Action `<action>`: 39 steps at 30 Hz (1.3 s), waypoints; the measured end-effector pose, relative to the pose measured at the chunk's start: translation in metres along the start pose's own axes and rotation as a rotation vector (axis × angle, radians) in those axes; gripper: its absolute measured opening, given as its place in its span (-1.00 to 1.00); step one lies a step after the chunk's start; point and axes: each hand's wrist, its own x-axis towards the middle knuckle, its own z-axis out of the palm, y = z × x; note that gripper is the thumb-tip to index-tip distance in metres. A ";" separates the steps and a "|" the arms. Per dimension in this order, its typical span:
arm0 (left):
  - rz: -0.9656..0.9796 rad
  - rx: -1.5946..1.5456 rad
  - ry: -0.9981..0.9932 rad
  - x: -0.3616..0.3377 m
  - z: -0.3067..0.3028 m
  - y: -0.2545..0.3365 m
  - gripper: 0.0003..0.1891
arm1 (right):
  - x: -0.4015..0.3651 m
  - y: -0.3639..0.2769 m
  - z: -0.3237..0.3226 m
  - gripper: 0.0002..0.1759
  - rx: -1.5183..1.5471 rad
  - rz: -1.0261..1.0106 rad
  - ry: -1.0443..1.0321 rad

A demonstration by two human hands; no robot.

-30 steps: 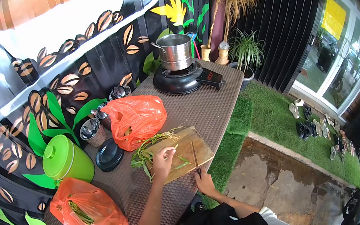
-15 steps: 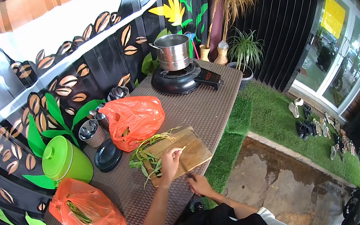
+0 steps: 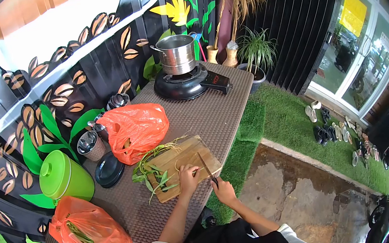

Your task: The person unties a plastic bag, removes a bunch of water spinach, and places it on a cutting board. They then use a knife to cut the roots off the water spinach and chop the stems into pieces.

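Note:
A knife [image 3: 206, 165] with a dark handle is gripped in my right hand [image 3: 223, 190], its blade pointing away over the right part of the wooden cutting board [image 3: 200, 148]. My left hand [image 3: 189, 178] is over the board, left of the blade, its fingers pinched on a thin pale stem. Green leafy stems [image 3: 151, 169] lie across the board's left side and hang past its edge, with thin roots at the far end. An orange plastic bag [image 3: 137, 129] sits just beyond them.
On the brown woven table [image 3: 143, 216] stand a second orange bag [image 3: 91, 231], a green lidded container [image 3: 64, 178], dark plates [image 3: 109, 169], a utensil cup [image 3: 90, 146] and a portable stove [image 3: 180, 85] bearing a steel pot [image 3: 177, 57]. Shoes [image 3: 326, 133] lie on the grass mat.
My right hand has moved up and right, bringing the knife blade over the board. My left hand has come slightly lower on the board. The view has shifted a little.

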 end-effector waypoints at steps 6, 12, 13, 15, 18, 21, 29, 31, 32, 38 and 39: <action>-0.066 0.008 0.000 -0.001 0.007 0.003 -0.89 | 0.012 -0.014 -0.009 -0.57 -0.107 0.003 -0.081; -0.112 -0.001 -0.032 -0.001 0.007 0.002 -0.89 | 0.024 -0.022 -0.022 -0.56 -0.238 -0.008 -0.156; -0.124 -0.011 -0.039 0.000 0.008 0.002 -0.89 | 0.024 -0.024 -0.024 -0.55 -0.239 -0.010 -0.169; -0.133 -0.008 -0.044 0.000 0.007 0.002 -0.90 | 0.017 -0.030 -0.022 -0.55 -0.243 0.001 -0.160; -0.124 -0.002 -0.037 0.001 0.006 0.003 -0.91 | 0.009 -0.032 -0.008 -0.55 -0.253 0.042 -0.144; -0.105 0.006 -0.019 0.000 0.008 0.002 -0.92 | 0.015 -0.026 0.002 -0.56 -0.233 0.076 -0.128; -0.170 -0.002 -0.011 0.000 0.006 0.005 -0.91 | 0.037 -0.026 0.000 -0.59 -0.229 0.031 -0.145; -0.155 0.016 0.000 -0.001 0.008 0.004 -0.93 | 0.022 -0.030 -0.003 -0.58 -0.241 0.049 -0.145; -0.156 0.016 0.001 -0.001 0.008 0.004 -0.93 | 0.016 -0.033 -0.002 -0.56 -0.242 0.069 -0.142; -0.135 0.029 0.027 -0.004 0.005 0.014 -0.93 | 0.042 -0.026 0.009 -0.58 -0.238 0.016 -0.132; -0.126 0.044 0.029 -0.005 0.006 0.014 -0.94 | 0.042 -0.026 0.006 -0.58 -0.238 0.017 -0.131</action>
